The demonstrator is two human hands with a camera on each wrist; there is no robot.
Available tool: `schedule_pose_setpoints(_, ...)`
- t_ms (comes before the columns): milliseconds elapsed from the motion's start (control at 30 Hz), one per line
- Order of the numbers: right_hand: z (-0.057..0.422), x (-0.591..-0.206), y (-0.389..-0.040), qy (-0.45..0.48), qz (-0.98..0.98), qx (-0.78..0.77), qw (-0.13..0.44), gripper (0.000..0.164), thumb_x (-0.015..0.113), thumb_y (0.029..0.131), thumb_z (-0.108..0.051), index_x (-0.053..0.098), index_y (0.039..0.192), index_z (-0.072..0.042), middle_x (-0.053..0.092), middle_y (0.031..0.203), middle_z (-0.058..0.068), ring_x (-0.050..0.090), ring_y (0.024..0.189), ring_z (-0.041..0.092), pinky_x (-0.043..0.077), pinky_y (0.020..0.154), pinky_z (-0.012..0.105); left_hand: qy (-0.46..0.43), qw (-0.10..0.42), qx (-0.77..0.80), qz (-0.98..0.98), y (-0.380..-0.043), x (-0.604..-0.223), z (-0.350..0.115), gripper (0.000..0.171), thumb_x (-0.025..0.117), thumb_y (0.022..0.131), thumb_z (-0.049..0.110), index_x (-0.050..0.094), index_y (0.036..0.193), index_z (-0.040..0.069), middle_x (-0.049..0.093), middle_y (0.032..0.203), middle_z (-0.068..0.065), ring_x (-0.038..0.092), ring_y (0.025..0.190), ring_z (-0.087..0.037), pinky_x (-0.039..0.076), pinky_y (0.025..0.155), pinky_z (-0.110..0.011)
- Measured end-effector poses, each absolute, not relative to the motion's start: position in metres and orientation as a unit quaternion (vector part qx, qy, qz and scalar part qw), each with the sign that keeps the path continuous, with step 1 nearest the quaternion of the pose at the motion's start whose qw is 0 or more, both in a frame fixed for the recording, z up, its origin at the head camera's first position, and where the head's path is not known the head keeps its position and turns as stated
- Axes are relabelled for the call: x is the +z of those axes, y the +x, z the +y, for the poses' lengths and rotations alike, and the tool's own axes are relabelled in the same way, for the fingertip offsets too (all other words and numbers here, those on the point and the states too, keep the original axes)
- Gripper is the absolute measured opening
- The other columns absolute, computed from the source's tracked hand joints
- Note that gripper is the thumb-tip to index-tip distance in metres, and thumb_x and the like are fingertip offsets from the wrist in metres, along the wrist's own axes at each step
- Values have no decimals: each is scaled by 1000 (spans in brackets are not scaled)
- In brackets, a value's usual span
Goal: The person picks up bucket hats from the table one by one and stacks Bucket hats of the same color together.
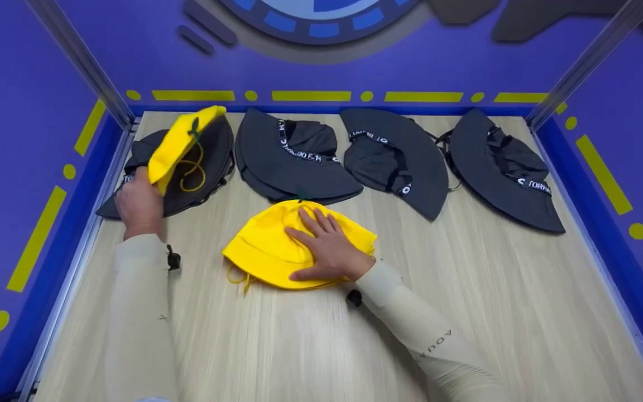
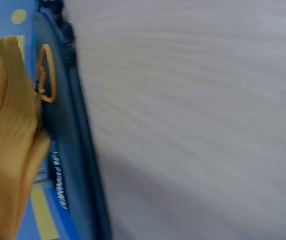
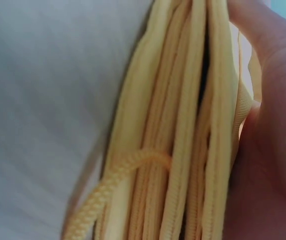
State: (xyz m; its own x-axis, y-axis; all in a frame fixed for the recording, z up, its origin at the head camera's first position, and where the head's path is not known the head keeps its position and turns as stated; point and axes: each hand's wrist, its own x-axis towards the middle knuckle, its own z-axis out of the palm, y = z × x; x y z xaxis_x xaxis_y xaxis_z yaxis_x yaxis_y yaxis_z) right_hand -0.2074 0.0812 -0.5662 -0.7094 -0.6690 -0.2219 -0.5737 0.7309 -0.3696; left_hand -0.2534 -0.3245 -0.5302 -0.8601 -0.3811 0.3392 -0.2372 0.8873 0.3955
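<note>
My left hand [image 1: 142, 205] grips the brim of a folded yellow hat [image 1: 179, 145], held over a dark grey hat [image 1: 210, 167] at the table's back left. A thin yellow cord dangles from it, and a dark green tuft shows on its crown. In the left wrist view the yellow cloth [image 2: 8, 135] fills the left edge. In the middle, my right hand [image 1: 330, 248] rests with spread fingers on a flattened stack of yellow hats [image 1: 268, 237]. Several layered brims [image 3: 182, 125] and a braided cord [image 3: 108, 185] show in the right wrist view.
Along the back lie more dark grey bucket hats: a stacked pair [image 1: 293, 173], one turned sideways [image 1: 422, 162] and one at the right [image 1: 483, 173]. White lettering runs on their inner bands. Blue-purple panels [image 1: 310, 72] enclose the wooden table [image 1: 277, 346] at the back and sides.
</note>
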Motion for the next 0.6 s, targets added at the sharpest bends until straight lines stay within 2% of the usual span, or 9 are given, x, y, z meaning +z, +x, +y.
schedule_pose_setpoints(133, 81, -566, -208, -339, 914, -141, 174, 102, 59, 81, -84, 16, 163, -42, -12, 174, 2, -8, 161, 35, -2, 128, 59, 123, 253, -170, -944, -251, -515, -315, 17, 61, 99, 8, 64, 109, -6, 71, 96, -31, 67, 87, -51, 54, 79, -61)
schedule_pose_setpoints(333, 82, -566, -207, -335, 916, -139, 171, 102, 59, 81, -83, 16, 163, -43, -11, 174, 1, -8, 161, 35, -2, 128, 58, 84, 286, -184, -937, -248, -485, -294, 27, 60, 104, 18, 66, 107, -8, 72, 95, -28, 70, 87, -47, 58, 83, -55)
schedule_pose_setpoints(600, 82, -566, -206, -341, 916, -138, 158, 101, 61, 82, -81, 19, 164, -39, -7, 175, 3, -7, 161, 36, 0, 128, 58, 32, 351, -228, -907, -251, -443, -267, 31, 62, 103, 19, 64, 90, -9, 67, 78, -28, 66, 75, -47, 55, 71, -54)
